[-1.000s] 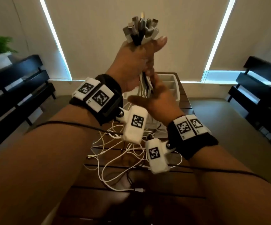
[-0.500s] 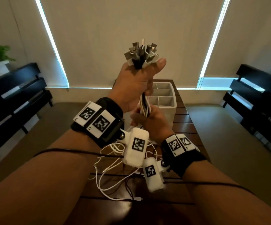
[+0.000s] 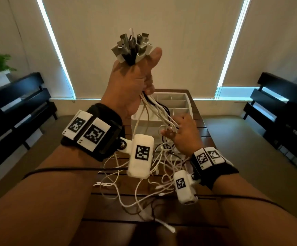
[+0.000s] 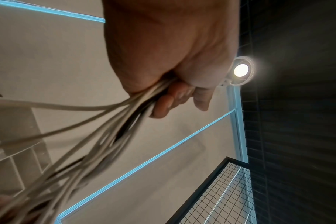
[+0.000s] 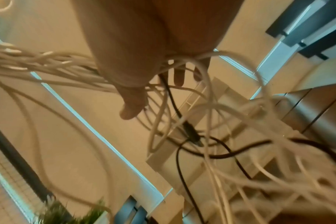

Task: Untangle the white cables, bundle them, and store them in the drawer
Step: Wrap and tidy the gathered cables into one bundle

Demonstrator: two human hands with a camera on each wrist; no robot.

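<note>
Left hand (image 3: 131, 86), frame centre, fisted round white cables (image 3: 154, 110) below plugs (image 3: 132, 47). Right hand (image 3: 183, 134) fingers threaded through strands, lower right. Light, limp, snag-prone; best gripped near plugs.

We cannot see the left hand's (image 3: 130, 86) fingers in the head view; they curl behind the bundle of thin white cables (image 3: 154, 110). In the right wrist view those cables (image 5: 230, 121) blur, hiding the white divided plastic drawer (image 5: 207, 97) behind them.
</note>
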